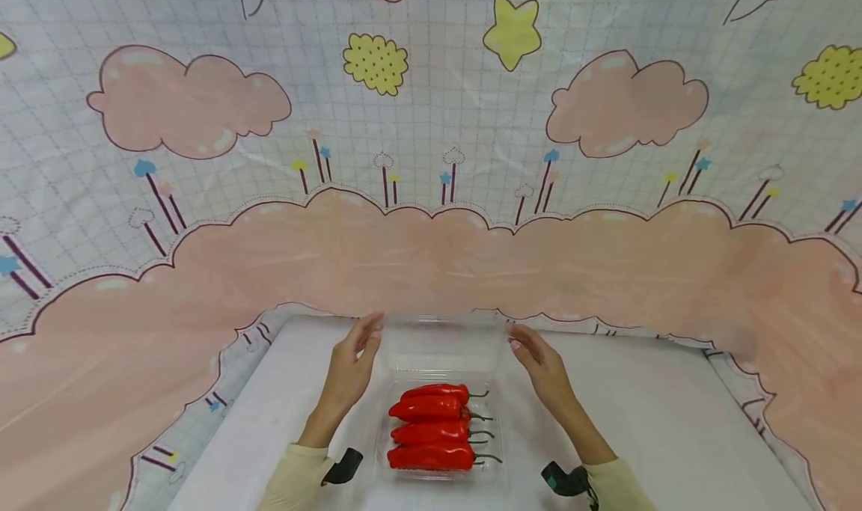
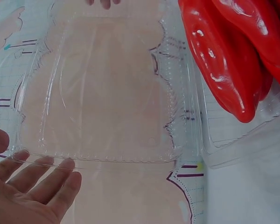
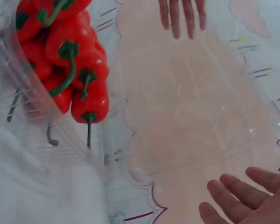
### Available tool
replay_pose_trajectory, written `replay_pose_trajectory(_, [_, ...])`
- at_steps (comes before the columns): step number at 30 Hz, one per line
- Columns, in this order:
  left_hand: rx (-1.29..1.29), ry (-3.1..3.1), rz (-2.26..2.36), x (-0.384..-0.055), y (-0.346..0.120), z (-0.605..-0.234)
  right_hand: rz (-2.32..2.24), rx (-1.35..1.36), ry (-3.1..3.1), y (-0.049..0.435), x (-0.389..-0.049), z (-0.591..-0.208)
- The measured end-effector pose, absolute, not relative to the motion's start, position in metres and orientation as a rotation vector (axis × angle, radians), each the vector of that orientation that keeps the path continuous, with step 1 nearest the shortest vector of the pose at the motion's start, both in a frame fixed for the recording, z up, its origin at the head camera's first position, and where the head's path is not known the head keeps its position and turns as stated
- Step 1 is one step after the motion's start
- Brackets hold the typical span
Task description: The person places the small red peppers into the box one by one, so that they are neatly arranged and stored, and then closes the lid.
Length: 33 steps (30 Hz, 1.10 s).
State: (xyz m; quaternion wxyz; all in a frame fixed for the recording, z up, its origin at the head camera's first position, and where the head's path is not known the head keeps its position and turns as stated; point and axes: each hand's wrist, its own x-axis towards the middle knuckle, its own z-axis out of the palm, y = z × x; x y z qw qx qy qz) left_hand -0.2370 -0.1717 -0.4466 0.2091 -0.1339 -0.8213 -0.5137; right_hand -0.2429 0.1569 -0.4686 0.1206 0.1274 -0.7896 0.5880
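A clear plastic clamshell box (image 1: 434, 476) stands on the white table with its hinged lid (image 1: 441, 352) raised at the far side. Several glossy red peppers (image 1: 431, 430) with green stems lie side by side in the base. My left hand (image 1: 350, 369) is at the lid's left edge; in the left wrist view its fingertips (image 2: 71, 179) overlap that edge, fingers loosely extended. On the other side, my right hand (image 1: 542, 365) stands by the lid's right edge, its relaxed fingers (image 3: 237, 190) spread close to the plastic. Neither hand grips anything.
A cloth printed with clouds (image 1: 626, 107) and stars hangs behind and spreads around the white tabletop (image 1: 646, 421). Dark wrist devices (image 1: 564, 479) sit at both cream sleeves (image 1: 296, 477).
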Motion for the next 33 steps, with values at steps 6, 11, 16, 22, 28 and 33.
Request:
replay_pose_trajectory(6, [-0.341,-2.313,-1.429,-0.23,-0.173,-0.449,1.619,0.325,-2.391,0.155,-0.23,-0.46])
replay_pose_trajectory(11, [-0.335,-2.324,-1.408,-0.225,-0.174,-0.45,1.607,0.329,-2.42,0.154,-0.222,-0.458])
replay_pose_trajectory(16, [-0.318,-2.347,-1.376,-0.217,-0.176,-0.449,1.597,0.373,-2.424,0.153,-0.216,-0.455])
replay_pose_trajectory(22, [-0.327,-2.351,-1.36,-0.212,-0.179,-0.448,1.564,0.383,-2.437,0.151,-0.209,-0.453])
replay_pose_trajectory(28, [-0.304,-2.401,-1.323,-0.204,-0.181,-0.45,1.507,0.374,-2.464,0.149,-0.203,-0.453])
replay_pose_trajectory(33, [-0.325,-2.446,-1.305,-0.197,-0.183,-0.454,1.47,0.336,-2.513,0.149,-0.197,-0.454])
